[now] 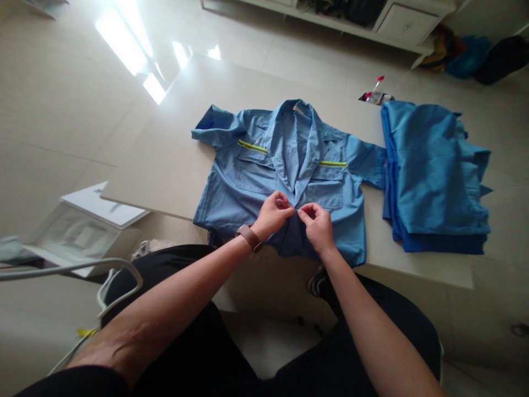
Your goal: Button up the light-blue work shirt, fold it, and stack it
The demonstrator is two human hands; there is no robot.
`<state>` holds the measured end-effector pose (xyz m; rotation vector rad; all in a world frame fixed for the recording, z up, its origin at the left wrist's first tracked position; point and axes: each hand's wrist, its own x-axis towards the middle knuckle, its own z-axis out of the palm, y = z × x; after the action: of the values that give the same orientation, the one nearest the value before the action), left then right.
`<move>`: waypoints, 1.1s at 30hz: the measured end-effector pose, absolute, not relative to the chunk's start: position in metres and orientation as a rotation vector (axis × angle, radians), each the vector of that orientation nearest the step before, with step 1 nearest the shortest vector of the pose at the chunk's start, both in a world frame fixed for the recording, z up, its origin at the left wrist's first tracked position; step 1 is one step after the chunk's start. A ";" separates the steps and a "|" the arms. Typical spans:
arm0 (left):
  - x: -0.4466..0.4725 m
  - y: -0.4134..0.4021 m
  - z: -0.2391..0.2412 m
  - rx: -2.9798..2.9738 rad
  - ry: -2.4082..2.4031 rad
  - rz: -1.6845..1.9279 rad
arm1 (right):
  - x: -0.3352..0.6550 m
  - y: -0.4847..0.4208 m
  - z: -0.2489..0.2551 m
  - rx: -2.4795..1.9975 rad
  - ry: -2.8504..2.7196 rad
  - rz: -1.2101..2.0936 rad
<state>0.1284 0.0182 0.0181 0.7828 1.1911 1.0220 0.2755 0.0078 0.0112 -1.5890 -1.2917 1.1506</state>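
A light blue short-sleeved work shirt [256, 173] lies front up on the pale table, its collar pointing away from me. Yellow-green stripes run above its two chest pockets, and the front gapes in a V at the top. At the bottom of that V, my left hand [275, 212] pinches one front edge of the shirt. Close beside it, almost fingertip to fingertip, my right hand [316, 223] pinches the other edge. Whether a button sits between the fingers is too small to make out. A watch with a brown strap [249, 237] is on my left wrist.
Folded blue garments [433, 171] are stacked at the table's right, touching the shirt's sleeve. Behind them lies a small item with red caps [377, 95]. A white box [103, 204] stands left of the table [165, 160]. A white cabinet [407, 25] is at the back.
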 end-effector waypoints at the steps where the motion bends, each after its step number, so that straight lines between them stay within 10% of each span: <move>1: 0.128 0.019 0.018 0.808 1.181 0.994 | 0.276 0.008 0.011 -1.588 -1.301 1.141; 33: 0.122 0.009 0.022 1.206 1.208 0.875 | 0.284 0.014 0.001 -1.602 -1.176 1.263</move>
<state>0.1216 0.0094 0.0216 1.2060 1.2083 0.8752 0.2841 0.0142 0.0007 -1.6021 -1.1755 1.2632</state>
